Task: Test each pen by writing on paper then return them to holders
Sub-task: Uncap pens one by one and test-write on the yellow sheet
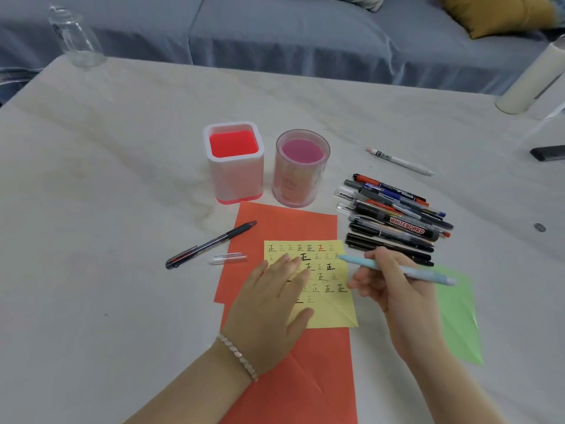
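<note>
- Right grip (394, 289) clenched round a light blue pen (397, 269), its tip at the right edge of the yellow paper (330, 313). Left grip (272, 298) released, fingers flat, pressing the paper's left part.
- The paper is crowded with marks. A stroke this close to the edge may run onto the orange sheet (284, 221) or overlap an old mark, hiding a weak pen.
- The right corner is unpinned, so pen pressure could skid it.
- The pen pile (394, 218) lies just beyond the right grip, and a wrist nudge could scatter it.
- A clear cap (227, 259) lies loose near the dark pen (211, 244) and is easily forgotten.
- No pens show in the square holder (234, 160) or the round holder (302, 168).
</note>
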